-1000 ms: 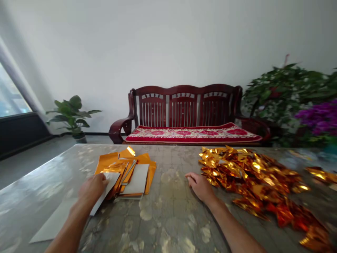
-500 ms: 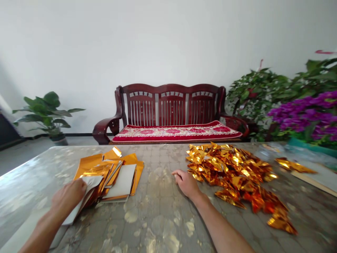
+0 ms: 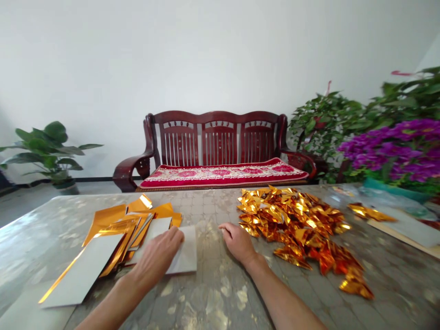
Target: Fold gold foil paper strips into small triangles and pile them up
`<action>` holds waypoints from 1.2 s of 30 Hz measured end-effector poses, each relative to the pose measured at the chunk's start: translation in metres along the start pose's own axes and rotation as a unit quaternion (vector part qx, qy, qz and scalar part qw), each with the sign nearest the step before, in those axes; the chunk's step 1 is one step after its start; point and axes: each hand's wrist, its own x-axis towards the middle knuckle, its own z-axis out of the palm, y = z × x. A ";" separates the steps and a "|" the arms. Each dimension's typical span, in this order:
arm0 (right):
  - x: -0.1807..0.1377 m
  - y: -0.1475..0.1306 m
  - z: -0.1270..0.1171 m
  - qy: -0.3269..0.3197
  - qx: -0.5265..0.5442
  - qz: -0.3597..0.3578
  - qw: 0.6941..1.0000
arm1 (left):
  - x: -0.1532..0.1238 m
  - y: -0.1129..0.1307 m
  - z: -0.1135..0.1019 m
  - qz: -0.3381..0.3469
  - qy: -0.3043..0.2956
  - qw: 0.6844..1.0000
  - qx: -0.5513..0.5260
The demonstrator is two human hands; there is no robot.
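My left hand [image 3: 158,255] lies with fingers curled on a grey-backed foil sheet [image 3: 187,254] at the right side of a loose stack of gold foil sheets [image 3: 120,227]. My right hand [image 3: 238,240] rests on the table with fingers bent down, just left of a heap of folded gold foil pieces [image 3: 295,222]. It touches the table, and I see nothing in it. One long sheet [image 3: 80,270] lies grey side up at the stack's near left.
The table [image 3: 213,293] has a glossy patterned top. More foil and a flat board [image 3: 395,220] lie at the far right. Beyond stand a red wooden bench [image 3: 213,151], a potted plant [image 3: 51,151] and purple flowers [image 3: 395,146].
My left hand moved right from the stack's near-left corner onto a grey-backed sheet, which now lies pulled out to the right. The view swung right. My right hand stayed put.
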 end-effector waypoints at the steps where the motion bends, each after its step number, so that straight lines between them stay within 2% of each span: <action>1: -0.001 0.000 0.000 0.006 0.002 -0.002 1.000 | 0.006 0.011 0.003 0.037 -0.007 0.999 0.003; 4: -0.002 0.001 -0.001 0.037 0.012 0.009 0.999 | 0.020 0.038 0.008 0.077 -0.023 0.997 -0.005; 6: -0.003 0.003 -0.001 0.063 0.014 0.028 0.998 | 0.022 0.052 0.010 0.044 -0.031 0.998 -0.028; 9: -0.003 0.006 -0.002 0.091 -0.006 0.049 0.995 | 0.011 0.075 0.016 0.008 -0.032 0.997 -0.077; 11: -0.002 0.008 -0.004 0.118 -0.034 0.041 0.992 | -0.001 0.089 0.027 0.022 -0.026 0.995 -0.097; 14: 0.005 0.011 -0.018 0.184 -0.082 0.014 0.979 | -0.014 0.101 0.050 0.062 0.014 0.994 -0.089; 18: 0.015 0.021 -0.054 0.282 -0.149 0.022 0.948 | -0.003 0.094 0.074 0.075 0.056 0.994 -0.064; 22: 0.016 0.042 -0.092 0.315 -0.228 0.089 0.917 | 0.025 0.072 0.075 0.037 0.082 0.996 -0.028; 24: 0.014 0.052 -0.104 0.308 -0.253 0.116 0.910 | 0.036 0.064 0.073 0.018 0.098 0.995 -0.014; 31: 0.008 0.067 -0.111 0.251 -0.297 0.169 0.906 | 0.036 0.053 0.078 0.008 0.171 0.983 -0.074; 36: 0.007 0.068 -0.108 0.254 -0.308 0.175 0.900 | 0.033 0.049 0.080 0.020 0.194 0.973 -0.125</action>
